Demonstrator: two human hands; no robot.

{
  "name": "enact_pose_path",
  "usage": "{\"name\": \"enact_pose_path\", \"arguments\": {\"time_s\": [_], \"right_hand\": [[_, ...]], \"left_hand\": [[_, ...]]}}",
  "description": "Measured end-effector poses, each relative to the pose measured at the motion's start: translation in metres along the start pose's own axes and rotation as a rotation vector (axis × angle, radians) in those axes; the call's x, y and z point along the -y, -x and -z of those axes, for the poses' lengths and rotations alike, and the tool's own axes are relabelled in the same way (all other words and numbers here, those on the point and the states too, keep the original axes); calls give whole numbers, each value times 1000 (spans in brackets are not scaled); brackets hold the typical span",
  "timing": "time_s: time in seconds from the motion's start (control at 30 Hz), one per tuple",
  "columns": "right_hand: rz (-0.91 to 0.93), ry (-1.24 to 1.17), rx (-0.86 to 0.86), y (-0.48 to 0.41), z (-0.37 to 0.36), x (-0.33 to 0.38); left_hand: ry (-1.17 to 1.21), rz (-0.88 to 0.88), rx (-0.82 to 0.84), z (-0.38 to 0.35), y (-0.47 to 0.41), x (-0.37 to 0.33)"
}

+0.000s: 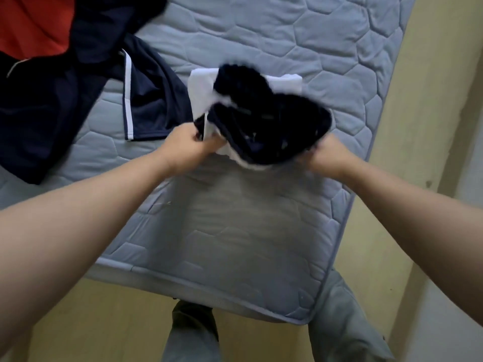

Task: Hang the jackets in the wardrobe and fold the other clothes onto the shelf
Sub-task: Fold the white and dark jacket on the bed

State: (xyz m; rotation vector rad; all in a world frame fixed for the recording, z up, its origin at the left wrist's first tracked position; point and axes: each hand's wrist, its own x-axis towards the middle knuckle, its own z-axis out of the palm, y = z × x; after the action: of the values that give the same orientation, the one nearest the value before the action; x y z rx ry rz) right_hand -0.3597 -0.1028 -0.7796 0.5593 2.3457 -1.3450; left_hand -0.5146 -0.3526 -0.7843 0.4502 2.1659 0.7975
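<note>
A stack of folded clothes is lifted just above the blue quilted mattress [261, 218]: a dark navy garment [274, 121] lies on top of a white folded one [203, 87]. My left hand [188, 145] grips the stack's left edge. The right edge is gripped by my right hand [329, 158]. The picture is blurred by motion. More clothes lie at the mattress's left: navy shorts with a white stripe [149, 100], a dark navy jacket [47, 113] and a red garment [34, 24].
The mattress lies on a yellowish floor [104, 322]; its near corner is in front of my legs. A pale wall [444, 126] runs along the right side. No wardrobe or shelf is in view.
</note>
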Motion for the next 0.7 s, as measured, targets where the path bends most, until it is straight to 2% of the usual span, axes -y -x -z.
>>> {"name": "enact_pose_path", "arguments": {"time_s": [0.1,0.17,0.33,0.43,0.53,0.7], "right_hand": [[-211,-173,-133,-29,5,13],[-354,-197,-198,-50,1,16],[-549,-32,-382,-80,-17,28],[-614,-145,-471,-88,-11,35],[-509,-437,-328,-86,-2,34],[-492,-560,-181,-70,15,42]], "left_hand": [[158,293,-149,-8,-23,-16],[259,453,-260,-17,-36,-23],[286,562,-512,-27,-60,-36],[251,640,-458,-23,-68,-46],[363,611,-298,-13,-66,-49],[627,533,-57,2,-49,-48]]}}
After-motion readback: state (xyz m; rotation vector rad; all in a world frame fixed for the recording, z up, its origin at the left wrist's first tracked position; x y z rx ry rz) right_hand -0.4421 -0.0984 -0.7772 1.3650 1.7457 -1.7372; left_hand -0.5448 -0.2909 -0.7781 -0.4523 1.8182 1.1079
